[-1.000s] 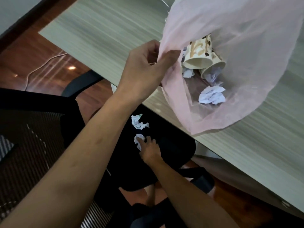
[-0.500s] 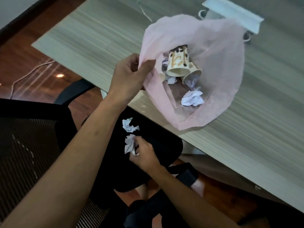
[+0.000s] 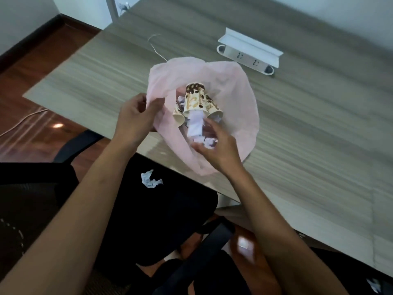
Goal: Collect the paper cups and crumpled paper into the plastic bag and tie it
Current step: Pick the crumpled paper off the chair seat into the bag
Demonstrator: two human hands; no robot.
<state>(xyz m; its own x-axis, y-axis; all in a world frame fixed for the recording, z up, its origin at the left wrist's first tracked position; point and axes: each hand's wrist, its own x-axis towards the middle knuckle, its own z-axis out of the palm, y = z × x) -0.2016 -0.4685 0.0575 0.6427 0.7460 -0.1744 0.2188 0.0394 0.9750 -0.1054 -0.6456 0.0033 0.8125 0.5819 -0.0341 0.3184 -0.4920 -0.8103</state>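
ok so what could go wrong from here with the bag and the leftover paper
The plastic bag lies at the desk edge, its mouth held up only by the left hand; if that pinch slips, the paper cups might slide out towards the chair. The right hand is at the mouth with paper; a loose drop could miss. One crumpled paper on the chair seat could be forgotten before tying.

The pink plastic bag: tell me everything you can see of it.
The pink plastic bag is thin, translucent and crinkled, lying on the wood-grain table near its front edge with its mouth open toward the person. The left hand pinches the rim on the left side and holds it open; the right hand is at the mouth over the crumpled paper inside. Several paper cups with a brown bean print lie in it, rims toward the opening. It is not tied.
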